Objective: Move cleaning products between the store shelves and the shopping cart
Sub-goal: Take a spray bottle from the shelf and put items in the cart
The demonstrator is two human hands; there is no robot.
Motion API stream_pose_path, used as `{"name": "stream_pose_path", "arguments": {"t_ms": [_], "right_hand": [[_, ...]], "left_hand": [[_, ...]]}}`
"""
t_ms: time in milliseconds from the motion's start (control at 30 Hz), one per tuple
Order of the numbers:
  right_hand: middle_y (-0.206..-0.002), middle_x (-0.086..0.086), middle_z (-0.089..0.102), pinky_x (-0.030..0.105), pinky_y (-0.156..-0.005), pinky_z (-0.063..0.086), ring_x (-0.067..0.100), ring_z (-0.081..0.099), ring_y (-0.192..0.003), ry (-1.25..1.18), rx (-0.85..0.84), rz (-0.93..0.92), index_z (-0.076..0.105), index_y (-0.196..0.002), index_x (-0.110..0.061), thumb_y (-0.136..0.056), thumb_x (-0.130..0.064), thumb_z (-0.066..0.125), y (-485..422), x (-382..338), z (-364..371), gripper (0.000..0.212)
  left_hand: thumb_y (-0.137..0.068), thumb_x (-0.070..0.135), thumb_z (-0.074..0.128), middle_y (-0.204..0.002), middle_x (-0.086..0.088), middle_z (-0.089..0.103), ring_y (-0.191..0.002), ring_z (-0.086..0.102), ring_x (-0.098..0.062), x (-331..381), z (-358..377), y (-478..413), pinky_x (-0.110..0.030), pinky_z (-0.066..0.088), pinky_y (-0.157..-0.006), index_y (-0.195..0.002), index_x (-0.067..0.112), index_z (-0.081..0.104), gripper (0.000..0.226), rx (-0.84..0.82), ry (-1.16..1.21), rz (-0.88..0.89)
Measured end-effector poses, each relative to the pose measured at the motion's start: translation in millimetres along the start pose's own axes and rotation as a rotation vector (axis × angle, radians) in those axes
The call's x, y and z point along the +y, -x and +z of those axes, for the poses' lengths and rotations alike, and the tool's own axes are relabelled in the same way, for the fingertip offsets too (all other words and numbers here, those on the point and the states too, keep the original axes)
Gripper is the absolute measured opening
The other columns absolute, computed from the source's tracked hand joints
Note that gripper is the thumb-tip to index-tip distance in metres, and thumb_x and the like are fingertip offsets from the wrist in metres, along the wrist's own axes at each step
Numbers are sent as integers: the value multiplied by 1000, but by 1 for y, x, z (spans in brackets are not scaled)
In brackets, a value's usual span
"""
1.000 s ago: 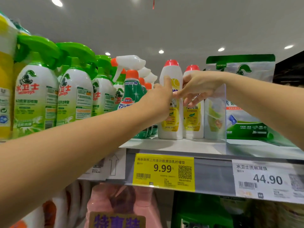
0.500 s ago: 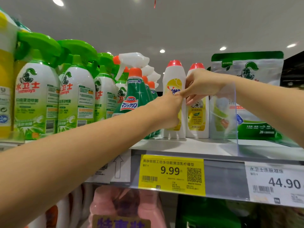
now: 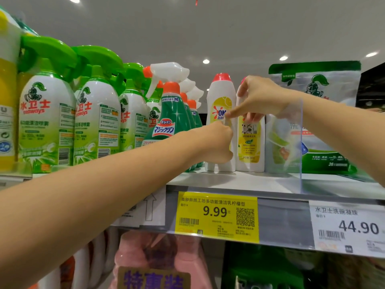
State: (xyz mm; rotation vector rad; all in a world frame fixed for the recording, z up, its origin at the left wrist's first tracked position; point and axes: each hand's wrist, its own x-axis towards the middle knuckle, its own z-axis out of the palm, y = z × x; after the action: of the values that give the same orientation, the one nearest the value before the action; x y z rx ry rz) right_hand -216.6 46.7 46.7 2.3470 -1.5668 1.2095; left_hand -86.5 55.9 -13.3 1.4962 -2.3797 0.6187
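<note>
Looking up at a store shelf [image 3: 239,182] through the head camera, I read it from the left. A yellow bottle [image 3: 6,97] sits at the edge. Beside it is a row of white-and-green spray bottles [image 3: 45,122] with green triggers, then dark green spray bottles [image 3: 170,119] with white triggers and orange collars. All are opaque and capped.

Next come two white bottles with red caps and yellow labels, upright and side by side: the left white bottle [image 3: 218,94] and the right white bottle [image 3: 250,142]. My left hand [image 3: 216,142] is against the left white bottle's lower half. Its fingers are curled out of sight behind the knuckles, so I cannot tell whether they grip it. My right hand [image 3: 256,99] is in front of the right white bottle's neck. Its forefinger stretches left to the left white bottle's label and the other fingers are loosely bent; I cannot tell whether it holds anything.

A clear divider [image 3: 300,142] follows, then a green-and-white pouch [image 3: 325,84]. On the shelf edge are a yellow price tag [image 3: 216,215] reading 9.99 and a white price tag [image 3: 350,226] reading 44.90.
</note>
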Motion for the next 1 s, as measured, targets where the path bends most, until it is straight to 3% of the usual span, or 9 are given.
{"name": "stream_pose_path", "arguments": {"t_ms": [133, 200, 300, 367, 467, 533, 700, 800, 1000], "right_hand": [[-89, 13, 62, 19, -38, 43, 17, 58, -63, -140, 211, 98, 58, -94, -4, -78, -29, 80, -5, 12, -20, 36], [-96, 11, 55, 17, -32, 41, 20, 59, -71, -243, 232, 171, 54, -108, -3, -79, -26, 79, -2, 18, -21, 45], [-87, 7, 55, 13, -29, 37, 11, 55, -62, -349, 103, 249, 41, -136, 3, -86, -23, 71, 6, 23, -13, 64], [-85, 6, 60, 11, -29, 36, 7, 53, -58, -344, 65, 264, 47, -130, 3, -89, -26, 67, 7, 25, -9, 54], [-72, 1, 52, 10, -26, 33, 7, 48, -54, -342, 73, 279, 50, -127, 2, -91, -28, 65, 6, 26, -9, 50], [-70, 1, 52, 10, -26, 33, 9, 49, -54, -349, 63, 302, 53, -124, 3, -91, -29, 64, 5, 28, -10, 47], [-72, 0, 57, 11, -27, 36, 11, 55, -55, -338, 11, 298, 58, -118, -1, -94, -34, 60, 1, 28, -11, 40], [-76, -1, 59, 18, -38, 45, 9, 59, -55, -345, -19, 290, 57, -120, -4, -94, -34, 59, 0, 28, -13, 40], [-107, 7, 69, 35, -82, 53, 22, 65, -97, -385, -65, 253, 57, -126, -6, -89, -34, 63, 8, 24, -26, 47]], "left_hand": [[-94, 21, 55, -136, -14, 27, -108, 52, -35, 1, -2, 2, -42, 48, -95, -130, 7, 39, 42, 150, 124, -111], [-91, 18, 59, -139, -14, 20, -113, 49, -40, 2, -2, 0, -45, 48, -95, -133, 9, 31, 50, 232, 220, -138], [-92, 18, 60, -143, -16, 16, -114, 50, -37, 1, -4, -6, -36, 52, -89, -141, 12, 17, 66, 278, 397, -208], [-92, 17, 60, -145, -18, 20, -115, 51, -34, -2, -3, -10, -30, 51, -84, -146, 11, 9, 75, 231, 558, -287], [-92, 16, 61, -134, -13, 45, -118, 52, -29, -6, 1, -16, -36, 49, -92, -149, 10, 3, 82, 128, 865, -400], [-93, 16, 61, -130, -10, 52, -120, 52, -26, -6, 1, -18, -36, 45, -89, -151, 9, 7, 80, 108, 1010, -428], [-96, 24, 57, -126, -7, 58, -114, 56, -23, -7, -1, -19, -35, 44, -82, -138, 14, 43, 45, 110, 1052, -407], [-97, 25, 55, -127, -8, 59, -115, 57, -25, -5, 1, -16, -38, 46, -87, -135, 16, 48, 40, 123, 1047, -384], [-96, 21, 56, -121, -6, 60, -111, 57, -26, -1, -17, -2, -46, 47, -96, -133, 16, 49, 38, 81, 1057, -366]]}}
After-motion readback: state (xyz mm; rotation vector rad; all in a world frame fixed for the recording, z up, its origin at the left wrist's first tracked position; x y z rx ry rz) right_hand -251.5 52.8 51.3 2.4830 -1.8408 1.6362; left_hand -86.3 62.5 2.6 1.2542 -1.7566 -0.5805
